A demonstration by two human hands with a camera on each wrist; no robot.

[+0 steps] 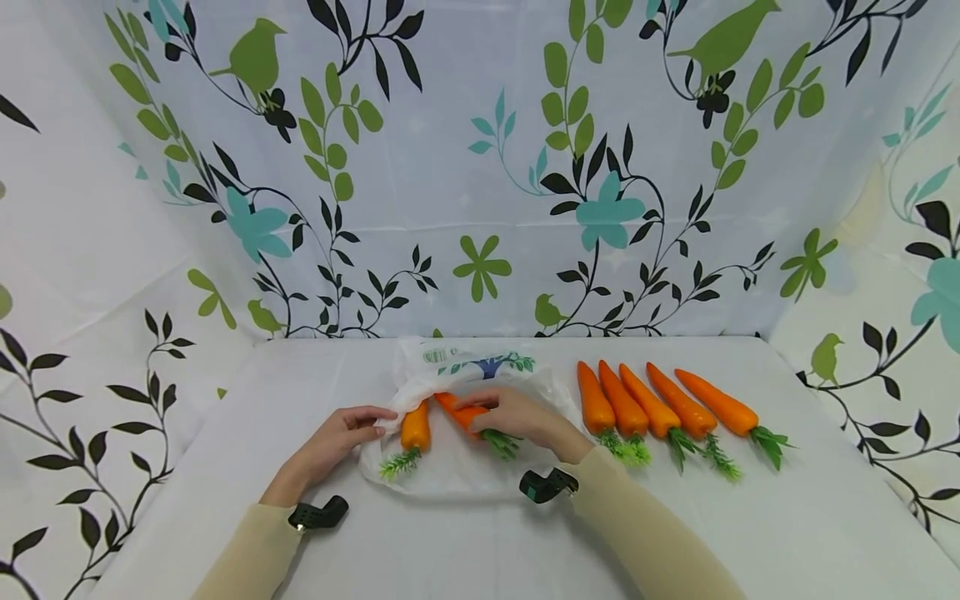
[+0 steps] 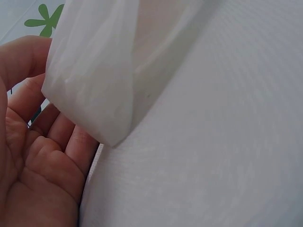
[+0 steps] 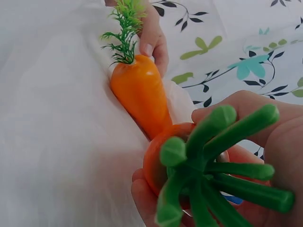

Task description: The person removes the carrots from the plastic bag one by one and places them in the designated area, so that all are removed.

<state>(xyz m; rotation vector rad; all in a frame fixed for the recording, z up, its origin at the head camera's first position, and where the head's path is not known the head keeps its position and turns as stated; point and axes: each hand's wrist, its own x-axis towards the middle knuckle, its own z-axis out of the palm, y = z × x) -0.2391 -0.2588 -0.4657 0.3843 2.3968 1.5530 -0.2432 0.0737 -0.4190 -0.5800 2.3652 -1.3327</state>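
Observation:
A thin white plastic bag (image 1: pixel 450 483) with a printed tree lies on the table, its mouth facing me. My left hand (image 1: pixel 341 440) pinches the left edge of its mouth; in the left wrist view the fingers (image 2: pixel 78 144) lie behind the film. One orange carrot (image 1: pixel 416 428) with feathery green leaves lies at the bag's mouth, its tip under the film. My right hand (image 1: pixel 525 415) grips a second carrot (image 1: pixel 454 408) by its thick end, the tip pointing into the mouth. In the right wrist view its thick green stalks (image 3: pixel 227 165) face the camera.
Several orange carrots (image 1: pixel 658 413) with green tops lie in a row on the table, right of the bag. A white cloth covers the table (image 1: pixel 420 550). Behind it hangs a patterned curtain (image 1: pixel 450 183) with leaves and birds.

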